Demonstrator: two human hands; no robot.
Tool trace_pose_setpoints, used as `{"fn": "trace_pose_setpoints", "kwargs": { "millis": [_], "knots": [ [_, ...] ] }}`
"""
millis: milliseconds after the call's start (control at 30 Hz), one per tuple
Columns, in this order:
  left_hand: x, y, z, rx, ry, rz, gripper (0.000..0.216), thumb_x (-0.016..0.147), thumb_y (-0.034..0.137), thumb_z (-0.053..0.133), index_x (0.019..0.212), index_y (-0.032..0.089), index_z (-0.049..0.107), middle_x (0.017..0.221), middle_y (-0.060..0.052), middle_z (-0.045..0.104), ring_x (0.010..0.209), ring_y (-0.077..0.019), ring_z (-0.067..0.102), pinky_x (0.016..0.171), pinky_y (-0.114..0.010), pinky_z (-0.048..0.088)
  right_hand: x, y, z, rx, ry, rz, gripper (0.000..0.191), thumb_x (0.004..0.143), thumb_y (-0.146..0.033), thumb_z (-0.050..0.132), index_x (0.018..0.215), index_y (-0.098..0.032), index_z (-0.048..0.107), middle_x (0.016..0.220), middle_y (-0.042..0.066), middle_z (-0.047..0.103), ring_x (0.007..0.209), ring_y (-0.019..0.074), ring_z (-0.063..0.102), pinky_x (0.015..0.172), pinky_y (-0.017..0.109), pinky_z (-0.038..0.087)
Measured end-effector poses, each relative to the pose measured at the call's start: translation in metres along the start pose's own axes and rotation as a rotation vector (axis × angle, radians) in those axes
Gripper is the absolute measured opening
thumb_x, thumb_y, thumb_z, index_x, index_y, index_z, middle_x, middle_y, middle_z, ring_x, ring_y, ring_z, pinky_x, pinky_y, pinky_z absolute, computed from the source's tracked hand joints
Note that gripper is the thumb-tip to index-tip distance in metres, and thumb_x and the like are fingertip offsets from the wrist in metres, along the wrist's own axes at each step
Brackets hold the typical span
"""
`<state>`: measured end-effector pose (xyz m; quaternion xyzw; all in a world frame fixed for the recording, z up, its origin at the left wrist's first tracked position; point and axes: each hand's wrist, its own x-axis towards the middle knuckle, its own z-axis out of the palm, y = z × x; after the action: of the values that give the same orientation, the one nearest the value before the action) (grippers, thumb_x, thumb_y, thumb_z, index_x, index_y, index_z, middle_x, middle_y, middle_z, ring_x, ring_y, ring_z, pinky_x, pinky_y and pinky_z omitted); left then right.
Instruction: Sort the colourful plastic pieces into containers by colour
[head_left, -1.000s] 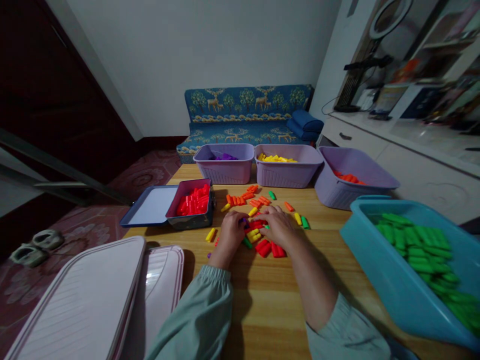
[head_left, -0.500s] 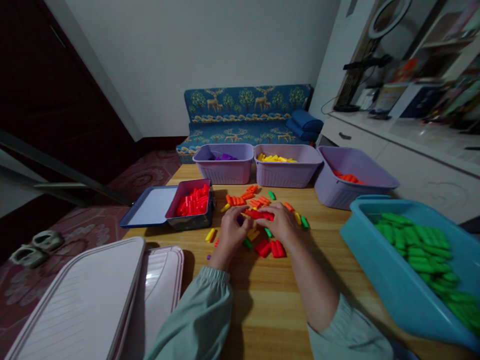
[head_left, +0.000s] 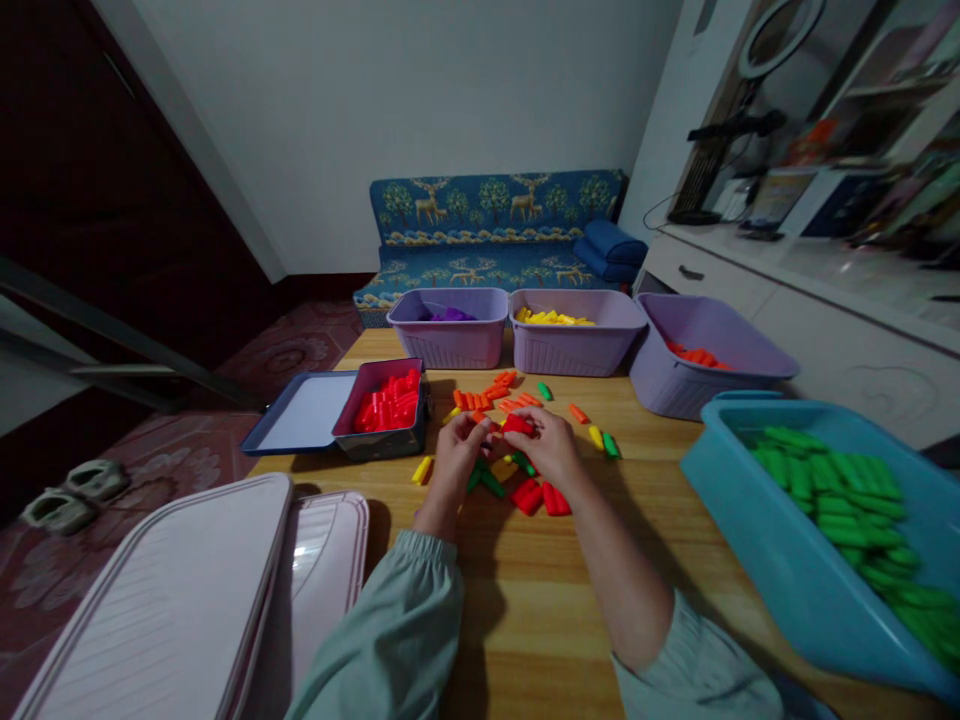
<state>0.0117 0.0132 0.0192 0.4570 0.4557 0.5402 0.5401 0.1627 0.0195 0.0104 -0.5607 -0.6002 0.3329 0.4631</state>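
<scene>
My right hand [head_left: 553,442] is closed around red plastic blocks [head_left: 517,425], held over the pile in the middle of the wooden table. Close beside it, my left hand [head_left: 455,462] has thumb and forefinger pinched at an orange plastic block [head_left: 484,420], partly covered by the fingers. Beneath the hands lie green blocks [head_left: 491,483] and a yellow block [head_left: 504,468]. Nearer to me are several red blocks [head_left: 556,499]. Orange blocks [head_left: 471,401] lie in a loose group beyond the left hand.
Purple bins at the back hold purple pieces [head_left: 452,315], yellow pieces [head_left: 555,318] and orange pieces [head_left: 697,355]. A teal bin [head_left: 757,540] of green blocks stands right. At left are a tin [head_left: 382,445] of red blocks and pale lids [head_left: 172,590].
The red blocks in my right hand have turned and bunched together. My left fingers have come to an orange block, and the green blocks beneath show in a different arrangement.
</scene>
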Motion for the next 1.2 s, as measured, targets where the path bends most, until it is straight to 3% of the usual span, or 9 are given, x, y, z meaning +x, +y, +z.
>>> {"fn": "trace_pose_setpoints", "kwargs": {
  "millis": [100, 200, 367, 567, 767, 900, 967, 1067, 1200],
  "knots": [
    [0.001, 0.003, -0.007, 0.272, 0.029, 0.082, 0.016, 0.071, 0.028, 0.057, 0.075, 0.015, 0.064, 0.065, -0.002, 0.064, 0.059, -0.0133, 0.057, 0.052, -0.021, 0.043, 0.004, 0.006, -0.008, -0.018, 0.144, 0.064, 0.031, 0.071, -0.031, 0.066, 0.098, -0.017, 0.062, 0.09, 0.005, 0.071, 0.08, 0.0178, 0.066, 0.074, 0.03, 0.052],
    [0.0, 0.005, -0.011, 0.541, 0.011, 0.177, 0.024, 0.066, 0.016, 0.051, 0.077, 0.015, 0.072, 0.075, -0.003, 0.07, 0.069, -0.0156, 0.061, 0.062, -0.023, 0.045, 0.003, 0.005, -0.013, -0.127, 0.189, 0.087, 0.029, 0.074, -0.03, 0.064, 0.1, -0.018, 0.06, 0.092, 0.005, 0.071, 0.079, 0.0175, 0.066, 0.074, 0.029, 0.051],
    [-0.005, 0.007, -0.007, 0.622, 0.016, 0.21, 0.025, 0.072, 0.019, 0.051, 0.08, 0.015, 0.075, 0.086, -0.005, 0.073, 0.077, -0.0176, 0.064, 0.067, -0.025, 0.046, -0.008, -0.011, -0.008, -0.576, 0.076, -0.008, 0.017, 0.079, -0.023, 0.063, 0.096, -0.021, 0.065, 0.097, 0.006, 0.07, 0.092, 0.0208, 0.062, 0.081, 0.031, 0.046],
    [-0.005, 0.004, -0.003, 0.599, 0.086, 0.22, 0.024, 0.079, 0.03, 0.055, 0.076, 0.014, 0.072, 0.073, -0.004, 0.071, 0.067, -0.0161, 0.063, 0.065, -0.025, 0.046, -0.013, -0.012, 0.0, -0.743, -0.059, -0.049, 0.023, 0.08, -0.016, 0.06, 0.102, -0.021, 0.067, 0.11, 0.007, 0.067, 0.103, 0.0206, 0.059, 0.087, 0.029, 0.043],
    [-0.002, -0.004, -0.003, 0.537, 0.097, 0.235, 0.02, 0.078, 0.023, 0.056, 0.085, 0.013, 0.072, 0.075, -0.004, 0.07, 0.064, -0.014, 0.062, 0.06, -0.022, 0.048, -0.013, -0.008, 0.0, -0.726, -0.059, -0.071, 0.023, 0.082, -0.019, 0.059, 0.102, -0.022, 0.069, 0.104, 0.007, 0.069, 0.101, 0.0213, 0.061, 0.089, 0.031, 0.043],
    [-0.002, -0.001, 0.0, 0.361, 0.119, 0.164, 0.034, 0.079, 0.033, 0.062, 0.104, 0.011, 0.07, 0.085, -0.008, 0.07, 0.065, -0.0142, 0.062, 0.056, -0.022, 0.049, -0.011, -0.018, 0.001, -0.526, 0.077, -0.107, 0.021, 0.08, -0.021, 0.061, 0.098, -0.023, 0.07, 0.102, 0.005, 0.071, 0.097, 0.0196, 0.064, 0.088, 0.03, 0.047],
    [-0.002, 0.004, 0.002, 0.189, 0.074, 0.108, 0.048, 0.078, 0.044, 0.064, 0.113, 0.012, 0.066, 0.091, -0.009, 0.069, 0.067, -0.0146, 0.062, 0.055, -0.023, 0.05, -0.012, -0.028, 0.004, -0.4, 0.132, -0.193, 0.023, 0.079, -0.017, 0.059, 0.098, -0.023, 0.07, 0.104, 0.004, 0.071, 0.099, 0.0189, 0.064, 0.091, 0.03, 0.047],
    [-0.004, 0.01, 0.003, -0.084, -0.047, -0.008, 0.057, 0.076, 0.056, 0.064, 0.115, 0.013, 0.065, 0.089, -0.007, 0.068, 0.068, -0.0133, 0.06, 0.055, -0.022, 0.05, -0.015, -0.043, 0.009, -0.311, 0.105, -0.281, 0.032, 0.076, -0.009, 0.055, 0.101, -0.023, 0.071, 0.106, 0.004, 0.072, 0.1, 0.0189, 0.064, 0.093, 0.031, 0.048],
    [-0.006, 0.011, 0.003, -0.168, -0.131, -0.147, 0.054, 0.066, 0.049, 0.078, 0.104, 0.012, 0.069, 0.082, -0.004, 0.066, 0.065, -0.0101, 0.058, 0.057, -0.019, 0.048, -0.018, -0.047, 0.014, -0.333, 0.014, -0.251, 0.043, 0.075, -0.005, 0.055, 0.113, -0.019, 0.068, 0.113, 0.008, 0.07, 0.107, 0.0213, 0.063, 0.098, 0.035, 0.047]
  ]
}}
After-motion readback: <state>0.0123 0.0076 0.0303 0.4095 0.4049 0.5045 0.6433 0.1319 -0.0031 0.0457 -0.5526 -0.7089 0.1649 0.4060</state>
